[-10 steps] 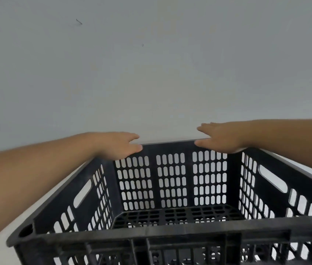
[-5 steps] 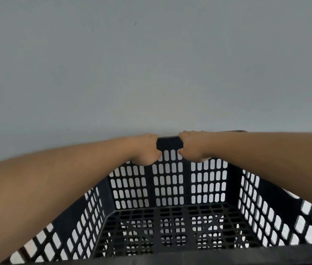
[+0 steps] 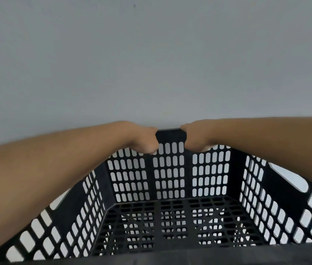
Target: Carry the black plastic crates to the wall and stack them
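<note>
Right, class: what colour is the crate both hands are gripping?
The crate is black, seen in the head view.

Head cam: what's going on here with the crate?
A person is gripping a black plastic crate by its far rim, the left hand and the right hand curled over the edge close together near the middle. The crate is empty and sits right up at a pale grey wall. What is under the crate cannot be seen from this view.

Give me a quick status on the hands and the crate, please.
Left hand and right hand both grip the far rim. Black crate empty, close to the wall. Nothing seen in the way.
</note>
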`<state>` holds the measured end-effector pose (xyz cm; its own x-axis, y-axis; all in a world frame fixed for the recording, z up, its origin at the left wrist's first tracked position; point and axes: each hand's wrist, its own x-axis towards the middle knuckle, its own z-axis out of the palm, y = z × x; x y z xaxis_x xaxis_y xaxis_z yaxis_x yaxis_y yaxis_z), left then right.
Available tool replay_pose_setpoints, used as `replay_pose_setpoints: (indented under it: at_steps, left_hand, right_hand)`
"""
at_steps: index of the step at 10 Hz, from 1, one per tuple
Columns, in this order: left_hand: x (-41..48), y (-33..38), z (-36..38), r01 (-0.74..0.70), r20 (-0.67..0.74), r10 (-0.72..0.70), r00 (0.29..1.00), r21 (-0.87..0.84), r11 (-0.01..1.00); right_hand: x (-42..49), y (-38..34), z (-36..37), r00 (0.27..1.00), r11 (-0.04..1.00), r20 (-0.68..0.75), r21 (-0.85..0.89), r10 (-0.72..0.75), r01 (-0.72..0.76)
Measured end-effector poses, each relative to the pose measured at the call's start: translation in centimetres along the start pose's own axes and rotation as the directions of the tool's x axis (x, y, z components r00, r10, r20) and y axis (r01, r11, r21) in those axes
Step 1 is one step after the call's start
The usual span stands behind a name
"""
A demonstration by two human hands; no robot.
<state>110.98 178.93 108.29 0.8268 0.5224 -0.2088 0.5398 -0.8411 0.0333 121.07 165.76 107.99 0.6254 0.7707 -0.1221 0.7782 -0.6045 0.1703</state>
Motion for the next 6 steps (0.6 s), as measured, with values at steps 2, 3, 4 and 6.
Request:
replay_pose_setpoints:
  at_steps: [2,3,4,6]
  left_hand:
    - [-1.1,0.2,-1.1,0.024,-0.014,-0.025,1.000,-0.024,0.999]
    - [-2.5,0.5,-1.5,0.014,0.019,-0.013,1.000,-0.016,1.000]
    - [-3.6,0.9,-1.7,-0.015,-0.016,0.015,1.000,-0.017,1.000]
    - [-5.6,0.8,-1.7,0.015,-0.106,-0.018,0.994,-0.028,0.999]
  right_hand:
    - [-0.6,-0.1,-0.6,0.999,0.999,0.029,0.032,-0.039,0.038]
    - [-1.0,-0.5,-0.8,0.999,0.996,0.030,0.082,-0.042,0.039]
    - [-1.7,-0.5,-0.9,0.997,0.993,-0.028,0.094,-0.075,0.077]
    - [-3.9,0.2,-1.3,0.978,0.990,-0.180,0.083,-0.101,0.118]
